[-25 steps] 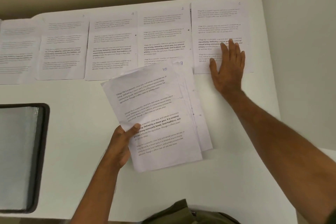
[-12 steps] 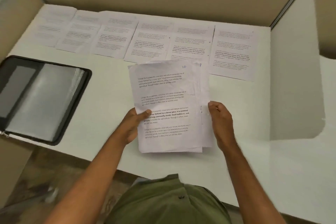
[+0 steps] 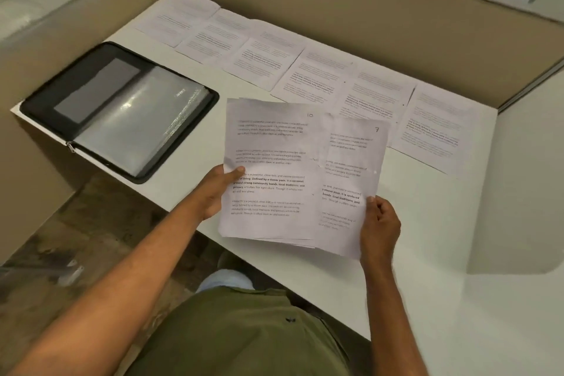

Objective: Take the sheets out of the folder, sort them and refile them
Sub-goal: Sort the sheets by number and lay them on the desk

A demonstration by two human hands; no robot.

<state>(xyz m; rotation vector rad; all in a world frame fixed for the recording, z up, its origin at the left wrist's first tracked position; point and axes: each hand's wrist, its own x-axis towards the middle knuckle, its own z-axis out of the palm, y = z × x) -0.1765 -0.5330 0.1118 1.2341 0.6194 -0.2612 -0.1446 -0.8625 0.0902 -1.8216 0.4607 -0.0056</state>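
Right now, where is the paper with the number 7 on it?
In the head view, the sheet marked 7 is right of centre, gripped by the right hand and sliding out from behind the sheet marked 10, which the left hand holds.

Left hand grips sheet 10, right hand pinches sheet 7; folder open on desk

Single head-worn view, steeply downward, close over the desk

An office cubicle: a white table is boxed in by beige partition panels with metal trim, carrying 6 printed sheets in a row and an open black zip folder.
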